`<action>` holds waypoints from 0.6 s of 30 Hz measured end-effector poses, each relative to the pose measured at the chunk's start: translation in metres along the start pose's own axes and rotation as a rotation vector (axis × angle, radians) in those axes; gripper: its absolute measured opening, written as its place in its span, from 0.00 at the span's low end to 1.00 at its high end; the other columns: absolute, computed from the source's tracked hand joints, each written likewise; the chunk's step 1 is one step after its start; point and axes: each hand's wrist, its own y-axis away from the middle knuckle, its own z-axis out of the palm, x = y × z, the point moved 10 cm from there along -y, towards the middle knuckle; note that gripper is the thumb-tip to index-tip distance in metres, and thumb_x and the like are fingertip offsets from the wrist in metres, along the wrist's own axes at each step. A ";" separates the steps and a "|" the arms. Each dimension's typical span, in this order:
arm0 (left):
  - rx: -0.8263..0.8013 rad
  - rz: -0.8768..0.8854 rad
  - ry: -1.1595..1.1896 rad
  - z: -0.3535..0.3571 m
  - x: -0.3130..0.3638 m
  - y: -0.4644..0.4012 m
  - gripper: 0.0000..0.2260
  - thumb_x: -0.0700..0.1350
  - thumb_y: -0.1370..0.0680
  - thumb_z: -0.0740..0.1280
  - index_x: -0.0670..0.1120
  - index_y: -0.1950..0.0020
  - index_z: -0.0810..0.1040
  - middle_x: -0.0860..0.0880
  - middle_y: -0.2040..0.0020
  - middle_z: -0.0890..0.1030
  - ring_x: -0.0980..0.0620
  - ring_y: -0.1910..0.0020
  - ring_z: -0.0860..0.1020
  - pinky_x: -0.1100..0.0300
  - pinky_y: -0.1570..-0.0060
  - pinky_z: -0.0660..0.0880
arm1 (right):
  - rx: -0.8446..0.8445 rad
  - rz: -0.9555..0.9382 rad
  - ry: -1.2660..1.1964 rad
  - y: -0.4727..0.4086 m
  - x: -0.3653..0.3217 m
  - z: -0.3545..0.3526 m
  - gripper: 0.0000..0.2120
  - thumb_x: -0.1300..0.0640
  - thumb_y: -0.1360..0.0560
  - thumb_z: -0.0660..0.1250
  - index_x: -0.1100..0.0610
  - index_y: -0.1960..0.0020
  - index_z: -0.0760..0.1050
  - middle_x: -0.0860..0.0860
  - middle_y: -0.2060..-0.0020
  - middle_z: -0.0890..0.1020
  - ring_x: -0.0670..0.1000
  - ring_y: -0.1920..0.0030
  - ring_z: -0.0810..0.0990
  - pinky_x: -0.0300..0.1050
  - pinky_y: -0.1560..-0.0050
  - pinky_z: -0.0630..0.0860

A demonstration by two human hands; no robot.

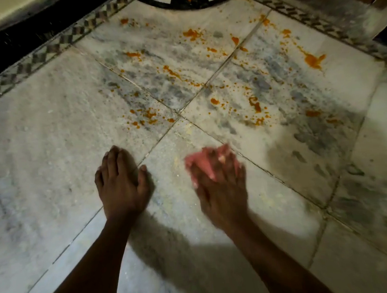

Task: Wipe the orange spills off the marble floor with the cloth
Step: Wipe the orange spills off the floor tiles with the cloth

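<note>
Two hands are down on the marble floor [50,138], one working and one propping. The left hand [122,185], at about 7 o'clock from the middle of the view, lies flat with fingers straight and close together, palm pressed to the stone; it holds nothing and seems to be there to take the person's weight while leaning forward. The right hand [220,181], at about 5 o'clock, is blurred with motion, its fingers spread over a single pink cloth [198,162] bunched beneath them and pressed against the floor. Whether the fingers curl round the cloth or merely press it flat, I cannot tell through the blur.

One cloth, then, and many orange spills [313,60]: too many to count, spattered in blobs and fine drops from 11 o'clock round to 2 o'clock, well beyond both hands. The heaviest blob sits at 2 o'clock near the patterned border [44,56]. Marble around the cloth looks free of orange, so I judge most of the wiping is yet to be done.
</note>
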 end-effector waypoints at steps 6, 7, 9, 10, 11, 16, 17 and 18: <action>0.004 0.006 0.015 -0.005 0.004 0.000 0.32 0.59 0.18 0.58 0.41 0.20 0.66 0.40 0.18 0.65 0.39 0.19 0.62 0.40 0.22 0.59 | -0.100 0.265 -0.018 0.095 0.107 -0.010 0.27 0.38 0.16 0.46 0.28 0.18 0.48 0.48 0.13 0.45 0.62 0.14 0.45 0.75 0.19 0.51; 0.001 0.009 0.011 -0.004 0.005 0.000 0.32 0.59 0.18 0.57 0.40 0.20 0.66 0.40 0.18 0.65 0.39 0.19 0.62 0.40 0.22 0.59 | -0.053 0.395 -0.024 0.077 0.127 -0.010 0.28 0.38 0.16 0.48 0.31 0.17 0.50 0.51 0.13 0.48 0.65 0.14 0.48 0.76 0.21 0.53; -0.002 0.013 0.006 -0.001 0.005 0.002 0.32 0.59 0.18 0.57 0.40 0.20 0.66 0.40 0.18 0.65 0.39 0.19 0.62 0.41 0.22 0.59 | 0.006 0.511 -0.042 0.026 0.128 -0.001 0.30 0.38 0.17 0.51 0.34 0.16 0.52 0.56 0.14 0.54 0.70 0.16 0.50 0.78 0.21 0.53; 0.002 0.011 0.000 0.000 0.003 0.001 0.32 0.59 0.18 0.57 0.40 0.20 0.66 0.40 0.18 0.65 0.39 0.19 0.62 0.41 0.22 0.59 | 0.014 0.468 -0.048 -0.002 0.107 0.003 0.30 0.39 0.17 0.52 0.34 0.16 0.52 0.56 0.14 0.54 0.71 0.16 0.48 0.77 0.21 0.53; 0.003 0.006 -0.005 0.001 0.001 0.001 0.32 0.59 0.18 0.57 0.40 0.20 0.66 0.40 0.18 0.65 0.39 0.19 0.62 0.41 0.22 0.59 | 0.018 0.379 -0.045 -0.022 0.079 0.006 0.30 0.39 0.17 0.52 0.34 0.16 0.52 0.55 0.13 0.53 0.70 0.15 0.46 0.76 0.21 0.53; -0.023 -0.026 0.004 -0.006 0.001 0.002 0.33 0.60 0.19 0.57 0.40 0.21 0.69 0.39 0.19 0.68 0.37 0.21 0.67 0.40 0.24 0.64 | -0.034 -0.129 -0.058 0.048 -0.025 -0.009 0.28 0.40 0.16 0.55 0.27 0.18 0.51 0.43 0.14 0.52 0.58 0.13 0.45 0.69 0.18 0.54; -0.040 -0.023 0.016 -0.005 0.003 0.003 0.33 0.61 0.19 0.56 0.40 0.20 0.69 0.40 0.19 0.68 0.37 0.21 0.67 0.40 0.24 0.64 | -0.029 -0.124 -0.047 0.071 -0.013 -0.011 0.28 0.40 0.16 0.56 0.26 0.19 0.52 0.41 0.14 0.54 0.56 0.13 0.47 0.68 0.19 0.56; -0.053 -0.015 0.027 -0.006 0.003 0.001 0.34 0.61 0.19 0.56 0.41 0.20 0.69 0.40 0.19 0.68 0.38 0.21 0.67 0.41 0.24 0.65 | -0.025 -0.073 -0.044 0.076 0.003 -0.013 0.28 0.40 0.17 0.56 0.25 0.19 0.52 0.40 0.14 0.55 0.56 0.13 0.48 0.69 0.20 0.58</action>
